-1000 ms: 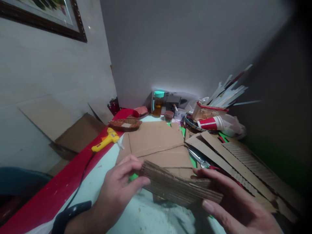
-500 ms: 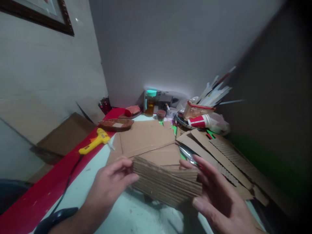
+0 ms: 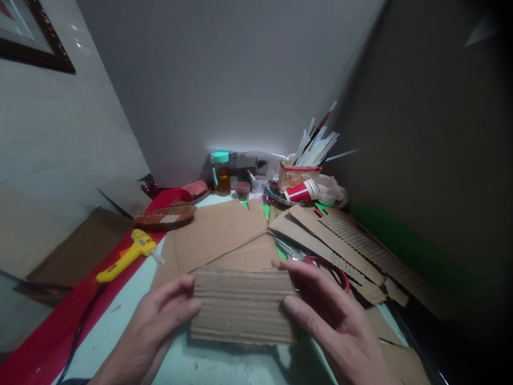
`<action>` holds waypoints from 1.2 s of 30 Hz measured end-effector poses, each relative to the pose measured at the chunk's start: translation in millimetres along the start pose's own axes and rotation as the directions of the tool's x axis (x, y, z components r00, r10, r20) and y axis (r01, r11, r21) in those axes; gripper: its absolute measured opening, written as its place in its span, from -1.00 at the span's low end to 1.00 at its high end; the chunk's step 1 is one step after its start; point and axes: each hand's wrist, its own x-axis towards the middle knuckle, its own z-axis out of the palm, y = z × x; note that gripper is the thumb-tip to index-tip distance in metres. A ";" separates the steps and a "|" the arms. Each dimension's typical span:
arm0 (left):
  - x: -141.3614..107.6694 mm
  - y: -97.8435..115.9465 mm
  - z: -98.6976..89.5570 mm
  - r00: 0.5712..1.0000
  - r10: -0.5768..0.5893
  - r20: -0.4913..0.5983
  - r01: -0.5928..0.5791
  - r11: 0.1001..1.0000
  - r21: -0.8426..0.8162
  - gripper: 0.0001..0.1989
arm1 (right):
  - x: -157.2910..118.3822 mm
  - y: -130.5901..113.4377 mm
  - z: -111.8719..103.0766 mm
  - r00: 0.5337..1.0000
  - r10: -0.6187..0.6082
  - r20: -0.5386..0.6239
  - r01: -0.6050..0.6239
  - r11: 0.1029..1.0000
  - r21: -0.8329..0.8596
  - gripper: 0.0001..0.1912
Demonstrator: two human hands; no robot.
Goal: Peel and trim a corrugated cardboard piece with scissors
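A small rectangular piece of corrugated cardboard (image 3: 242,307), its ridges showing, is held level over the table between my two hands. My left hand (image 3: 166,315) pinches its left edge between thumb and fingers. On the right edge, my right hand (image 3: 331,315) grips with the thumb in front and the fingers behind. Just beyond the right fingers lie scissors (image 3: 340,275) with red handles, partly hidden by that hand. Flat cardboard sheets (image 3: 220,232) lie directly behind the held piece.
A yellow glue gun (image 3: 128,256) lies at left with its cord trailing. Cardboard strips (image 3: 320,240) spread to the right. Along the back stand a wicker tray (image 3: 164,216), a teal-lidded bottle (image 3: 222,174), a red-and-white paper cup (image 3: 300,191) and a box of white sticks (image 3: 298,175).
The cardboard piece has turned from slanted to level, and my right hand has closed onto its right edge. The view has swung right, uncovering the red scissor handles.
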 end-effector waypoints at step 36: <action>6.2 34.5 -4.4 0.990 0.107 -0.089 -0.132 0.927 -0.350 -0.49 | 17.7 34.0 -27.6 0.999 -0.020 0.027 0.030 0.865 -0.500 -0.71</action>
